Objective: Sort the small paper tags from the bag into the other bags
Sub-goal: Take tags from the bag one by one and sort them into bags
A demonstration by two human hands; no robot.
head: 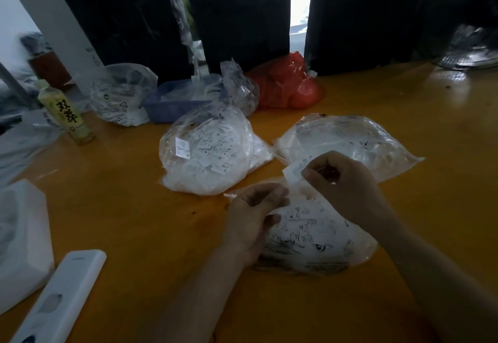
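Head view: orange table [134, 208], right hand [342, 181] fingers pinch tag [293, 171], left hand [253, 213] grips bag [310, 237].

Off to my left there's a green tea bottle [65, 111], a blue plastic tray [172, 102], a red bag [289, 84] (crumpled), plus a white remote [60, 299] nearby.

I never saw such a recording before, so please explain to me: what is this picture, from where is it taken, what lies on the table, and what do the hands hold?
There is no machine here: a person wears a camera on the head, looking down at their own hands. The right hand pinches a small paper tag in its fingers. The left hand grips the mouth of the nearest clear bag, which is full of tags. Beyond lie two more clear bags, one left and one right, on the orange table. Further back are a blue tray, a red bag and a bottle.
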